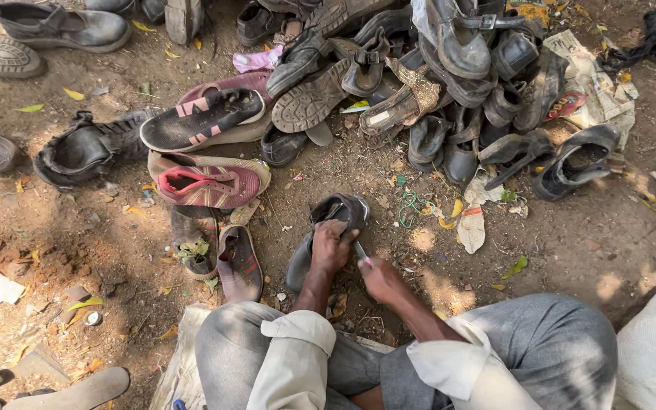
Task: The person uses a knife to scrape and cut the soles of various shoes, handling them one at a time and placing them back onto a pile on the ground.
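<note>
- Ground (586,243) of bare brown dirt fills the scene, outdoors, dappled with sunlight and shade, strewn with dry leaves, small stones and scraps.
- Near the bottom edge, the person's grey-trousered knees (556,342) show, with rolled pale sleeves above them.
- The left hand (332,249) presses down on a dark worn shoe (335,212) lying on the dirt just beyond the knees, its grip clamped over the shoe's upper.
- The right hand (381,279) sits just right of the shoe, its grip closed on a thin tool (361,252) whose tip meets the shoe's side.
- Far and right, a heap of black shoes (449,83) rises, touching one another, with crumpled newspaper (594,83) beside it.
- Left of the heap lie a pink-striped sneaker (203,118) and a red sneaker (206,184), close together.
- Nearer, two worn soles (218,254) lie side by side left of the held shoe.
- A green cord (411,205) lies tangled on the dirt right of the shoe.
</note>
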